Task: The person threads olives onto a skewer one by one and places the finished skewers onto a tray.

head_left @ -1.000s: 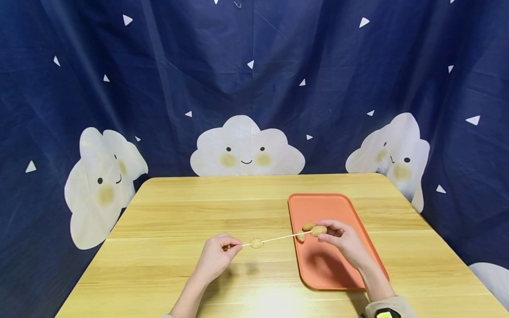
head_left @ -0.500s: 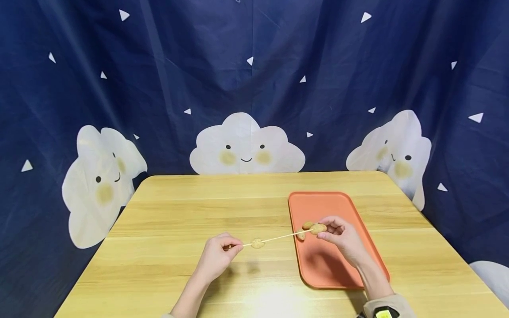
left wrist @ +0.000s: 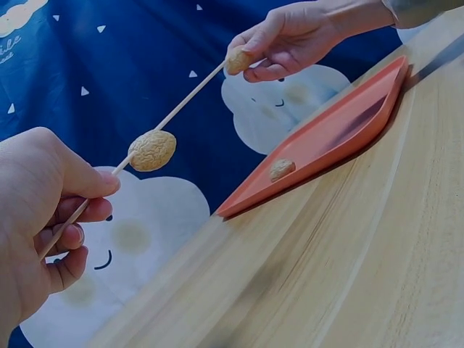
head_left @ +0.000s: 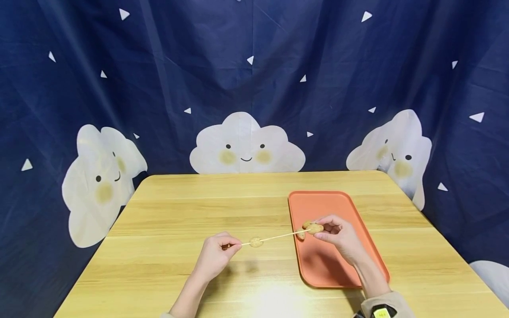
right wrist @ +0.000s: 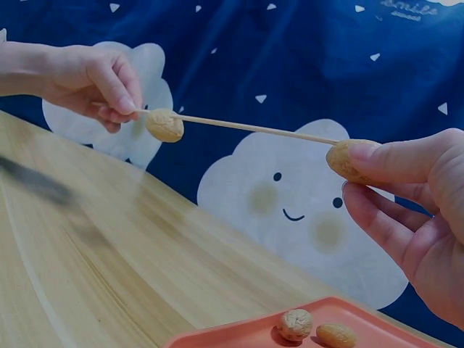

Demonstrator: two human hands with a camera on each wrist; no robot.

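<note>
My left hand [head_left: 214, 258] pinches a thin wooden skewer [left wrist: 190, 96] near one end, thumb against fingers. On the skewer, close to that hand, sits a tan, wrinkled small potato [left wrist: 152, 151]. My right hand [head_left: 343, 236] pinches a second small potato [right wrist: 346, 159] between thumb and fingers. The skewer's other end meets this potato; how deep the tip goes is hidden. Both hands are raised, the right one over an orange tray [head_left: 318, 205]. Two more small potatoes lie at the tray's left side, a wrinkled one [right wrist: 295, 325] and a smoother one [right wrist: 336, 335].
A light wooden table [head_left: 191, 198] bears the tray, right of its middle. Behind and around the table hangs a dark blue curtain [head_left: 167, 53] with white clouds and triangles. A watch [head_left: 381, 312] sits on the right wrist.
The right hand and its potato have shifted slightly left, closer to the left hand. The left hand has hardly moved and keeps its hold on the skewer.
</note>
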